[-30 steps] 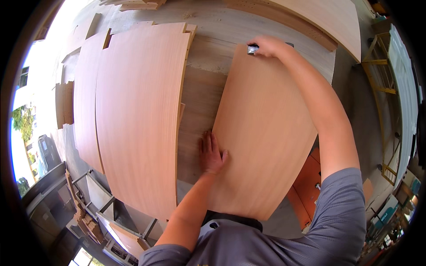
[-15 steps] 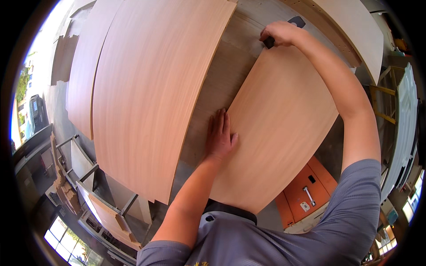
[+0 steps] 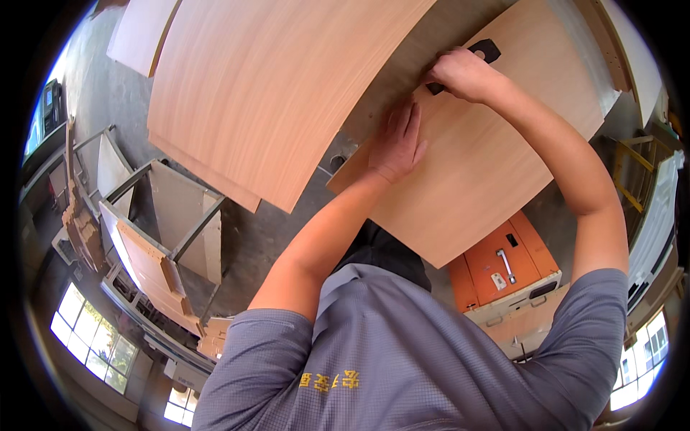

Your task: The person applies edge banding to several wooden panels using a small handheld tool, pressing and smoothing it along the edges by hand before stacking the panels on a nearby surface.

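A pale wood-grain board lies at a slant in front of me, its near corner toward my body. My right hand is closed around a flat black hand tool on the board's left edge; its exact kind I cannot make out, as my fingers cover part of it. Closer to me, my left hand rests flat on the same board by its left edge, fingers stretched out and holding nothing. A small gap separates the two hands.
Larger wood-grain boards lie stacked to the left. Below them stands a metal-framed rack with panels. An orange cabinet sits near my right elbow, and a yellow ladder stands farther right.
My right hand has come nearer along the board's left edge with the black tool, toward my left hand. The view has shifted, and more of the board's far part shows.
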Motion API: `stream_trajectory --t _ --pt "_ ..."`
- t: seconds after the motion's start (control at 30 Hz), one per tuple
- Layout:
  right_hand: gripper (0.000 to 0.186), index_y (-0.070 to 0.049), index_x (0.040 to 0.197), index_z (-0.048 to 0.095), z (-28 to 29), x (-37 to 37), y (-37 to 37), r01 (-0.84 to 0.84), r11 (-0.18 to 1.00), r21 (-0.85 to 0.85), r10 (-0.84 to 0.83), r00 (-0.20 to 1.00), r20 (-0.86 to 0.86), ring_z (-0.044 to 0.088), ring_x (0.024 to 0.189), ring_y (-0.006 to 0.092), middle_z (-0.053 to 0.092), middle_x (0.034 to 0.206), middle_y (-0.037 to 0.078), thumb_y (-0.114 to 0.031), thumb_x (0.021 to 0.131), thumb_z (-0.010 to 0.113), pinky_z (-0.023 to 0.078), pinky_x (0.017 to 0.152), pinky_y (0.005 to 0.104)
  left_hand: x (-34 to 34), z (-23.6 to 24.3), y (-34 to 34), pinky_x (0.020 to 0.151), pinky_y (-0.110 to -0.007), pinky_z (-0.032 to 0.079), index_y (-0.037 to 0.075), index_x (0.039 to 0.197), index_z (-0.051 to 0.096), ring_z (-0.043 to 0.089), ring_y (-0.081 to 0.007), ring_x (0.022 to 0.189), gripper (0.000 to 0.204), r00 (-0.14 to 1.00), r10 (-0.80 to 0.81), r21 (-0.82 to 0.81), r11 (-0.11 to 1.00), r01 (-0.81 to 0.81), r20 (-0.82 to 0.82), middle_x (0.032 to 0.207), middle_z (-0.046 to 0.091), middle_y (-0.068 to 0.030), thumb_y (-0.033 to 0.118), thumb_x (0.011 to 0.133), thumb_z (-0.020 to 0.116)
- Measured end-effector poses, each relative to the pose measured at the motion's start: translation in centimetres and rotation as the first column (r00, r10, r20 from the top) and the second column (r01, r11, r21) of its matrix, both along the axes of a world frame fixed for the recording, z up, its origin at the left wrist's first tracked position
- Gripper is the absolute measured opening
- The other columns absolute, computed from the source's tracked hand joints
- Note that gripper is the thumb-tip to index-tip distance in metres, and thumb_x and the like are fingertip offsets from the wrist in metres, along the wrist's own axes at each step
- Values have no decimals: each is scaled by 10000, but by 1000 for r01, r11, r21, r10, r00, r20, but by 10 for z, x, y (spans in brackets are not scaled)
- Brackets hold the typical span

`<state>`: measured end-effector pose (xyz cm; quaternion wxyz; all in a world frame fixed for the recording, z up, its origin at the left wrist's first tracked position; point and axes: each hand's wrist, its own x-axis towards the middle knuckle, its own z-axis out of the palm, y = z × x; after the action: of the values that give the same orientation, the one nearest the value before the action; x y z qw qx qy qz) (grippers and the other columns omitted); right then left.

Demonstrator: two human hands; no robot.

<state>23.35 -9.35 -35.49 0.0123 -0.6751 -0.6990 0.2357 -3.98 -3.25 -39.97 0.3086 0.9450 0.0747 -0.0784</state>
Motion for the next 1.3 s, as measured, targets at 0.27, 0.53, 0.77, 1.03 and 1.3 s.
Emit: stream_trajectory --t 0.27,0.53,0.77,1.03,1.3 --pt "62 -84 722 655 -20 -210 38 44 983 180 -49 999 23 670 803 266 646 908 93 -133 686 668 550 645 385 -275 2 47 1205 -502 140 -97 1492 209 173 -418 1473 721 836 420 130 907 -400 -353 1574 182 -298 333 980 479" --pt "273 -41 1064 658 21 -355 16 807 590 -38 -793 569 -218 675 899 357 585 1108 173 -146 813 664 569 740 470 -299 -4 96 1104 -439 366 -64 1392 436 472 -399 1300 613 809 364 -136 872 -470 -462 1376 508 -281 375 972 515" --pt "208 1 1045 639 7 -357 50 893 419 -162 -906 423 -7 697 834 396 616 1065 255 -82 867 572 574 746 470 -264 -5 91 949 -441 480 -2 1222 591 610 -409 1119 412 906 161 -326 897 -300 -391 1150 652 -261 306 950 552" --pt "193 26 963 723 25 -374 -75 889 275 -365 -919 355 173 692 966 376 566 1231 239 -55 831 609 578 804 442 -251 6 114 933 -377 497 -22 1220 622 652 -347 1095 441 874 202 -257 905 -339 -441 1121 680 -237 312 934 592" --pt "232 -12 1021 680 45 -458 -366 802 -100 -588 -859 228 458 652 1035 377 559 1269 209 -26 805 597 539 868 454 -200 38 101 1034 -360 439 -55 1431 405 580 -273 1217 650 753 215 -451 688 -569 -623 1311 601 -197 213 908 682"
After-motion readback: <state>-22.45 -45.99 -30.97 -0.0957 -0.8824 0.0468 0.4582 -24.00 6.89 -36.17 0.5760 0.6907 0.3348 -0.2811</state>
